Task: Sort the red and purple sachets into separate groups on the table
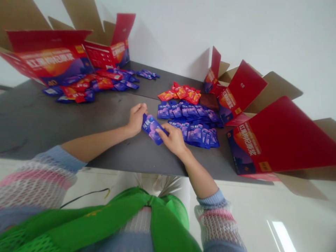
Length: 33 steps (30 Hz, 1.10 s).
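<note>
Both my hands hold a small stack of blue sachets [151,126] just above the dark grey table [52,119]. My left hand [136,118] is closed on the stack's left end. My right hand [172,138] pinches its right end, thumb on top. Right beside my right hand lie rows of several blue sachets [193,120]. Behind them sits a small pile of red-orange sachets [182,92].
A mixed heap of red and blue sachets [91,84] lies at the far left in front of open red cartons [52,57]. More open red cartons [262,140] stand at the right. A green mesh bag [131,217] hangs below the table's near edge.
</note>
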### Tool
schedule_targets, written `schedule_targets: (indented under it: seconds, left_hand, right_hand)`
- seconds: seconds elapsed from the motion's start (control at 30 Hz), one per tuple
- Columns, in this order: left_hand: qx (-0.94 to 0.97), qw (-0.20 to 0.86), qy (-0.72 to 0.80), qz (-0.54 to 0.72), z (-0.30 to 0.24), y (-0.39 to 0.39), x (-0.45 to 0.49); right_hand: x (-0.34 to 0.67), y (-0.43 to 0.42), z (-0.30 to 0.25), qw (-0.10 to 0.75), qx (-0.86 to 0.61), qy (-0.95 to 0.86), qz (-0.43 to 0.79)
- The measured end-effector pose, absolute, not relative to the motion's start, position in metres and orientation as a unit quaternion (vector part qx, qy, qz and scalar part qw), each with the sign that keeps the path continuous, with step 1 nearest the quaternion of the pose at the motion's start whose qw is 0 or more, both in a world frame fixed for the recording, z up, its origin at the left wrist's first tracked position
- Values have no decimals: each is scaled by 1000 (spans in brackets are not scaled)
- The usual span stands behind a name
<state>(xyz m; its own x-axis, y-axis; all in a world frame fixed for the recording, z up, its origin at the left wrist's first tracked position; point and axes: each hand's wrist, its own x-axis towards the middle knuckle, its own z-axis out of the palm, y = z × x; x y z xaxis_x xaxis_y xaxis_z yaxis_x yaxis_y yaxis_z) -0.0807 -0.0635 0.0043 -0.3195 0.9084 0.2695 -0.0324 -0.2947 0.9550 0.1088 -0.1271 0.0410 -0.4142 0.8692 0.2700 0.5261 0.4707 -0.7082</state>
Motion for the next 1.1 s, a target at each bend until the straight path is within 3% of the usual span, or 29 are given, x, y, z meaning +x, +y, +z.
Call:
schedule_targets:
  seconds: [0.2,0.37,0.63,0.93,1.1]
  left_hand:
    - [476,527,404,577,1,-71,-73]
    - [500,518,423,551,2,-78,-69]
    - [439,542,405,591,-3,-77,-67]
    - [630,611,297,377,14,-90,-73]
    - [663,647,254,278,17,-100,-66]
  right_hand:
    - [114,-122,40,350,-488,-766,229]
    - [115,-121,40,395,-492,-731,262]
    - [113,-118,34,377,-474,-731,315]
    - [113,-119,34,456,-508,-663,305]
    - [113,-122,35,448,-527,-663,287]
